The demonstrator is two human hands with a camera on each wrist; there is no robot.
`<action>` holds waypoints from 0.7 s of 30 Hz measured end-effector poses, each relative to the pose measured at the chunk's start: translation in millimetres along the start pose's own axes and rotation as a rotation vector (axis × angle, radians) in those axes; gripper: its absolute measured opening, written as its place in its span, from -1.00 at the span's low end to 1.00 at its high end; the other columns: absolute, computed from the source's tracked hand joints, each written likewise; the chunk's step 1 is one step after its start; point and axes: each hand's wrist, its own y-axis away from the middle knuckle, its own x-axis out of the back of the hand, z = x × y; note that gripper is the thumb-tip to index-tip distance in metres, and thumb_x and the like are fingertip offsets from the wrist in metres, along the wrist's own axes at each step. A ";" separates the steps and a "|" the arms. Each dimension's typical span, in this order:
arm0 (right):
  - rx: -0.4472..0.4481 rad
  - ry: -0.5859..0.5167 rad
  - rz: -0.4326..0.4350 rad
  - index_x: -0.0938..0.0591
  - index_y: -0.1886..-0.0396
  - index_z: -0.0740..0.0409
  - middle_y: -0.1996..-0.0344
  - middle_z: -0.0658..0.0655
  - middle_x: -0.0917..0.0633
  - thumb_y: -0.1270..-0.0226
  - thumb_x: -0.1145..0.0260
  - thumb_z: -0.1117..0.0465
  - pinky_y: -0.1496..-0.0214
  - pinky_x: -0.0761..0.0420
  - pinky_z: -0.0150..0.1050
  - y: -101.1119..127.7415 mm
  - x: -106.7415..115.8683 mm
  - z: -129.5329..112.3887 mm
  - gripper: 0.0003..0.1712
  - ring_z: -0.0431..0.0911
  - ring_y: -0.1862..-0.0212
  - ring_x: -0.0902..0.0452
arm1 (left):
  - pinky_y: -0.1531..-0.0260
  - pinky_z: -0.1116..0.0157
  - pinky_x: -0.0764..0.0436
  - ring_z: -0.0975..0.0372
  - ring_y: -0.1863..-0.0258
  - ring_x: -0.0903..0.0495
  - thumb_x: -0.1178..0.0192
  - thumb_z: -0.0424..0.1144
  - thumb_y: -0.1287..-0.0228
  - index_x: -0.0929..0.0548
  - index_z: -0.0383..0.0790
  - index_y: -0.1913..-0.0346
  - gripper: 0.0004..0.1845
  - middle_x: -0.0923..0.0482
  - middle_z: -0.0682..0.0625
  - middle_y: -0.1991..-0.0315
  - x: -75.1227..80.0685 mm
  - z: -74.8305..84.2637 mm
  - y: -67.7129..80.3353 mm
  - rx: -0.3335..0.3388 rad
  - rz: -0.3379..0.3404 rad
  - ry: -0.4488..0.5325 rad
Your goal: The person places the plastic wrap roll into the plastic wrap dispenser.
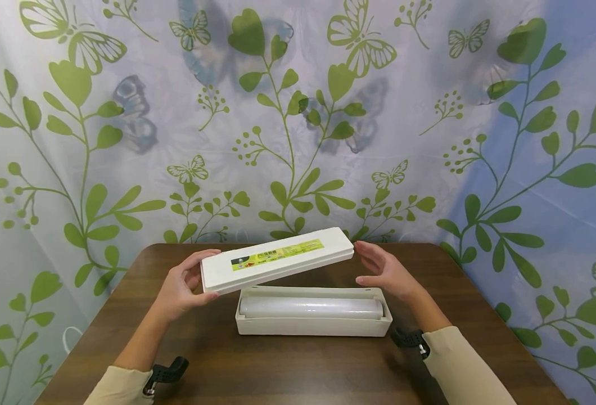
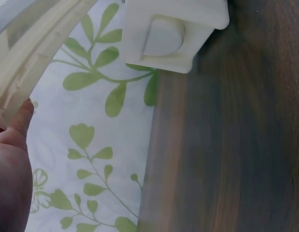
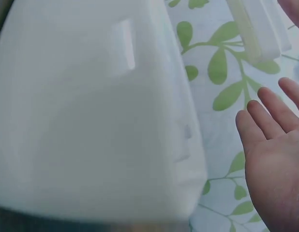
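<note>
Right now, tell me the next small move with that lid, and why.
Probably bring the right hand onto the free end of the lid. Only the left hand grips it, at one end, tilted above the open box with the roll; the right hand hovers open just beside it.

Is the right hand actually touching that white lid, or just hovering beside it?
Apart. In the head view the right hand, fingers straight, sits just off the end of the lid, with backdrop showing between them; the left hand alone holds it.
</note>
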 end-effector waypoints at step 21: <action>-0.005 -0.068 -0.035 -0.05 -0.65 0.18 -0.61 0.26 -0.16 -0.09 -0.58 0.42 -0.24 -0.58 -0.44 -30.4 4.0 -13.8 0.23 -0.13 -0.51 -0.25 | 0.01 0.41 -0.68 0.26 -0.13 -0.59 -0.45 -0.71 0.10 -0.40 -0.50 -0.38 -0.14 -0.40 -0.38 -0.35 -10.7 3.2 -5.1 -0.001 -0.026 0.058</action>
